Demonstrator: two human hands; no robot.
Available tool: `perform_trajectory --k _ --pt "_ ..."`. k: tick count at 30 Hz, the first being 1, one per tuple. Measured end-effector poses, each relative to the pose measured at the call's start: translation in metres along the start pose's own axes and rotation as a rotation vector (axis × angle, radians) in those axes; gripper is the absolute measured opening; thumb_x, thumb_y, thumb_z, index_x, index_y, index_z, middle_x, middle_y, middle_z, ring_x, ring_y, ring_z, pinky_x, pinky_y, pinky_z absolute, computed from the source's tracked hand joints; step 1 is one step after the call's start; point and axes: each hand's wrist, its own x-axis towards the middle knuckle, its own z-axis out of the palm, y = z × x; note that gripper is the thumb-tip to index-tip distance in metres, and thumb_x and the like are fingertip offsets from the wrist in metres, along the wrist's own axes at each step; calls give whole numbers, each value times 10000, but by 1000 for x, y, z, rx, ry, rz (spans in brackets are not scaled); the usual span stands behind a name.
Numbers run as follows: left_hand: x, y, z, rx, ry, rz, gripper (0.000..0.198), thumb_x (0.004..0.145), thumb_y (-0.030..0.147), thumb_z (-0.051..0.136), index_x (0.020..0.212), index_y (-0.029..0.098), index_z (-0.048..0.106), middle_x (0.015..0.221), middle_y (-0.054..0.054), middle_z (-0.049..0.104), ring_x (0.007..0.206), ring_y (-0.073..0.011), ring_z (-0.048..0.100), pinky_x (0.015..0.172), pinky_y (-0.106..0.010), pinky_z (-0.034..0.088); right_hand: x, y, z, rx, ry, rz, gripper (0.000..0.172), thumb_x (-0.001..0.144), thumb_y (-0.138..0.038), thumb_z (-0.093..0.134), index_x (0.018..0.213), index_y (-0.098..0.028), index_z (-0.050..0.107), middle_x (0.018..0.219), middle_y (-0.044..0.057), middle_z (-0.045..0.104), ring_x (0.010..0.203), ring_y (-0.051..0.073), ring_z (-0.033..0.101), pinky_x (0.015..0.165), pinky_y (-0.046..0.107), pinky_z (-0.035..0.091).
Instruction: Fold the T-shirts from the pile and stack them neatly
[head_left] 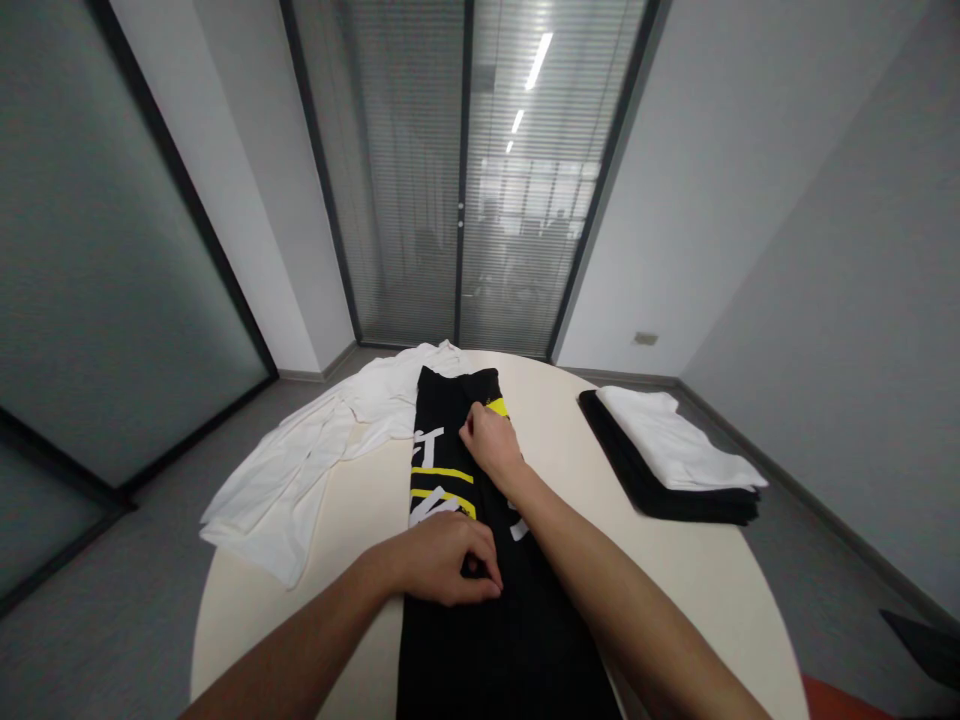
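Observation:
A black shirt (502,660) with white lettering and yellow stripes lies in a long narrow strip on the table, running from the near edge toward the far side. My right hand (491,440) is closed near the shirt's far end, its fingertips pinching the fabric beside a yellow patch. Nearer to me, my left hand (454,560) is curled over the shirt below the lettering, thumb and forefinger pinched together on the black cloth. Part of the print is hidden beneath my hands.
Several white garments (300,460) lie loosely spread along the left edge of the round table (360,560). At the right is a stack of folded black clothes (667,505) with a folded white garment (675,440) on top. Glass panels with blinds (405,180) stand beyond the table.

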Motion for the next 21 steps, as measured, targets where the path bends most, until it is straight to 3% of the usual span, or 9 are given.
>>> perform_trajectory --k 4,7,9,12,16,21 --pt "0 2 -1 39 36 -7 142 872 268 663 925 203 778 914 -12 733 758 -118 657 766 -234 498 1 5 5 9 -59 -9 317 1026 -427 417 1054 -194 629 990 119 722 916 258 700 773 338 498" --pt "2 1 0 172 160 -23 227 878 292 648 1071 234 752 1182 -55 701 1096 -213 636 996 -349 478 11 14 5 12 -61 6 367 1048 -435 346 1128 -207 623 999 124 719 914 254 701 779 345 494" --pt "4 -1 4 286 195 -72 430 856 324 673 1282 265 667 1494 -88 515 1401 -331 429 1151 -510 350 24 23 5 38 -52 29 322 1046 -373 364 1173 -221 617 1054 116 713 941 236 694 798 333 492" --pt "6 -4 8 359 112 -207 692 858 389 667 1509 297 451 1679 -115 184 1530 -438 119 1180 -676 189 47 40 8 99 -17 65 291 1025 -307 411 1195 -232 635 1192 111 677 1030 223 670 863 326 487" --pt "6 -4 9 325 14 -304 745 899 434 604 1571 247 344 1681 -146 120 1538 -417 77 1202 -654 163 84 65 15 223 12 169 319 999 -272 444 1235 -211 649 1272 139 648 1117 243 642 933 335 473" --pt "4 -6 9 296 9 -337 850 914 486 563 1596 94 240 1665 -196 80 1551 -348 73 1247 -556 154 126 91 23 329 33 255 419 995 -226 393 1369 -166 572 1226 158 685 1130 254 644 959 365 478"
